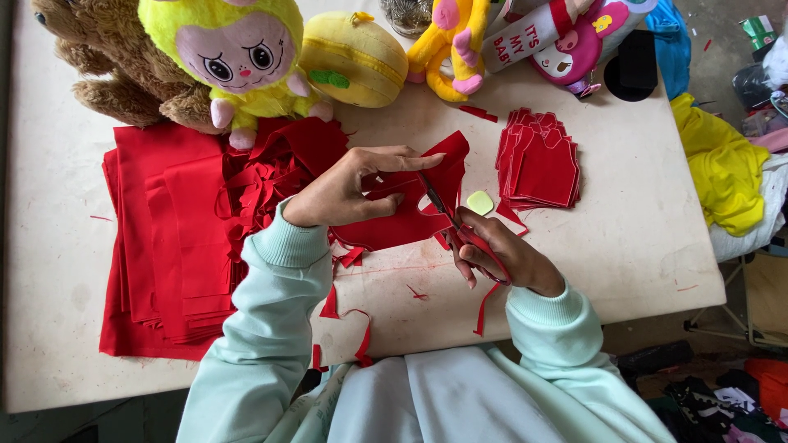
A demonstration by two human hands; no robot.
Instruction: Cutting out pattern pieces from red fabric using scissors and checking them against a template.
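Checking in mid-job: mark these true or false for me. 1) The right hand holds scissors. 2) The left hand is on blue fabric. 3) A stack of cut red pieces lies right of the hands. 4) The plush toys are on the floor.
1) True: the right hand grips the scissors.
2) False: the left hand holds down red fabric.
3) True: the stack of cut red pieces lies there.
4) False: the plush toys sit on the table.

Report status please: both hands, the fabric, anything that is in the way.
Left hand flat on the red fabric piece. Right hand gripping red-handled scissors, blades in the fabric. Yellow chalk and cut stack close beside; cut path clear.
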